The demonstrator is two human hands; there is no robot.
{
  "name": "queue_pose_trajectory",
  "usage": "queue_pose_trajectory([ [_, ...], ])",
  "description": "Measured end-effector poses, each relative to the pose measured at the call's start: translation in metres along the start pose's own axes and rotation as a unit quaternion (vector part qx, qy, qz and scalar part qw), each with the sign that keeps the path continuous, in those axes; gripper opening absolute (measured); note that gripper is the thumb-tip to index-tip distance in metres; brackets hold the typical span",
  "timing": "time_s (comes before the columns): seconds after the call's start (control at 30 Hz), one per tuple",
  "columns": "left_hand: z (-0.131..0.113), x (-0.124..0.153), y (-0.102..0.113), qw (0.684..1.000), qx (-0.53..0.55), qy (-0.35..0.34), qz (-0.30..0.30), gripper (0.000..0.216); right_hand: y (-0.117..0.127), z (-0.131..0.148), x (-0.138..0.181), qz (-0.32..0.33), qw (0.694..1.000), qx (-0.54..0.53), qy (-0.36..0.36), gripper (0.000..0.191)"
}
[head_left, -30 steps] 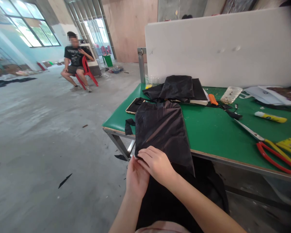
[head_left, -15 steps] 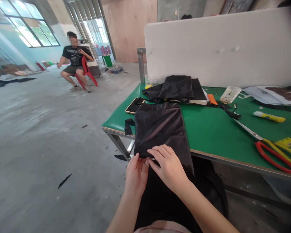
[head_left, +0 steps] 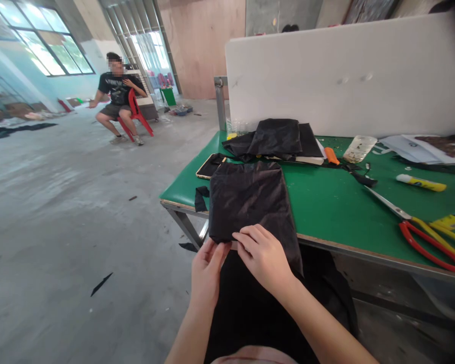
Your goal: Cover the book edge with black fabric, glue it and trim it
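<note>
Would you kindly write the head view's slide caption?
Left hand and right hand handle black fabric overhanging a green table.

No text is readable; the black T-shirt [head_left: 117, 90] bears blurred lettering.

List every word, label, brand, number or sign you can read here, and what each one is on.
None reads clearly.
Seated person's dark shirt: pale lettering, too blurred to read.
White-and-yellow tube: print too small to read.
Yellow item at the right edge: markings too blurred to read.
White papers: small mark, unreadable.
Nearest black cloth: no lettering shows.
</note>
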State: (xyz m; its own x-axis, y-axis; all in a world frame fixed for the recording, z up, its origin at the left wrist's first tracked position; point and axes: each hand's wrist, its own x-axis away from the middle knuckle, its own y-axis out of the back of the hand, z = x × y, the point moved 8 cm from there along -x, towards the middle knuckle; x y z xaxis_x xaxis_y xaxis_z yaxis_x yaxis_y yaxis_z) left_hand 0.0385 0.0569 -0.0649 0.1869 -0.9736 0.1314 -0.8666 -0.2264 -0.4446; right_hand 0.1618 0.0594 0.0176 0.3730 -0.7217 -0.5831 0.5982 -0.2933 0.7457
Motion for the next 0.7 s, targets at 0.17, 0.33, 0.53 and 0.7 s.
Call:
queue_pose_trajectory([
  [0.17,-0.058,-0.002,0.030,0.887,-0.380,-0.255,-0.064,0.017,0.003,-0.001,0.000,-0.026,1.000,-0.003,0.008,0.021],
  [0.33,-0.098,0.018,0.023,0.625,-0.552,-0.550,-0.041,0.022,0.004,0.002,0.002,-0.040,0.999,0.004,0.032,0.020],
  [0.53,-0.092,0.003,0.037,0.577,-0.649,-0.491,-0.072,0.014,0.001,0.006,0.002,-0.018,0.997,0.042,0.063,0.021],
  [0.7,-0.099,0.023,0.024,0.623,-0.610,-0.480,-0.097,0.035,-0.002,0.007,0.004,-0.016,0.995,0.066,0.077,0.021],
])
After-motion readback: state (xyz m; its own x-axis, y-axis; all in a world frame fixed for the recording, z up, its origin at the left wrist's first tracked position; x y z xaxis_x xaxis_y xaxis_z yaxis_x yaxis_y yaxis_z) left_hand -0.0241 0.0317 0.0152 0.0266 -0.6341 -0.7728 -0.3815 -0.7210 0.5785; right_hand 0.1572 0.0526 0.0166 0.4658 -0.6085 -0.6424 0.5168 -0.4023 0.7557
